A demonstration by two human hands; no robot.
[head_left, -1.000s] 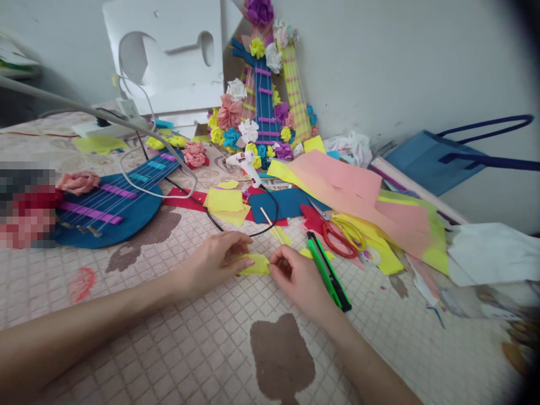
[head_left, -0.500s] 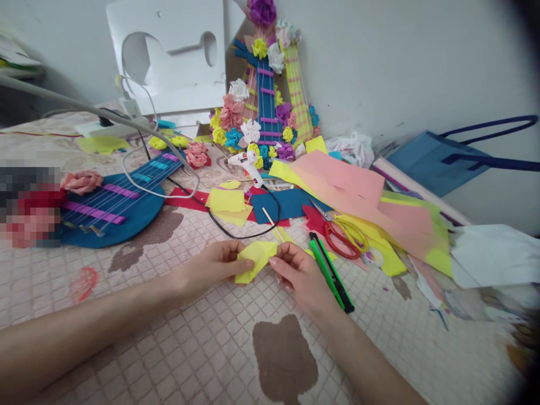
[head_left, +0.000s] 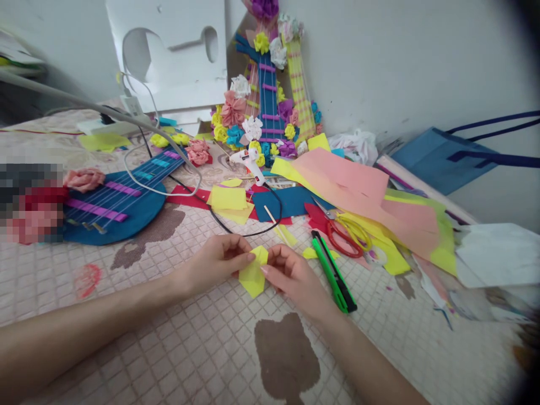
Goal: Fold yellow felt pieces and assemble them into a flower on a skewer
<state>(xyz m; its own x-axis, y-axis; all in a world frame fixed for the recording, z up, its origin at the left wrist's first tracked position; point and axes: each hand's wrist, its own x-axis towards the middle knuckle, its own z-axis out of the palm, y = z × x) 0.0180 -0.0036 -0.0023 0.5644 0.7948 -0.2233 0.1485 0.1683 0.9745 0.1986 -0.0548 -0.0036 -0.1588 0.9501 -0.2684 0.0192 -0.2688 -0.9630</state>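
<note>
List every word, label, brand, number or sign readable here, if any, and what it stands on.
None can be read.
Glue gun: small dark marks, too small to tell if they are lettering.
Green cutter: no lettering can be made out.
Held yellow paper: no lettering visible.

left hand point(head_left: 228, 257) and right hand point(head_left: 293, 271) close together, both pinching, bare forearms point(head_left: 135, 304) angled inward

One camera sat on the person's head and looked forward and down over the table point(head_left: 202, 349). It was close to the left hand point(head_left: 221, 261) and right hand point(head_left: 297, 275), which were in the middle of the frame. The wall point(head_left: 379, 67) was farther off, at the top. A dark edge point(head_left: 532, 25) covered the upper right corner.
</note>
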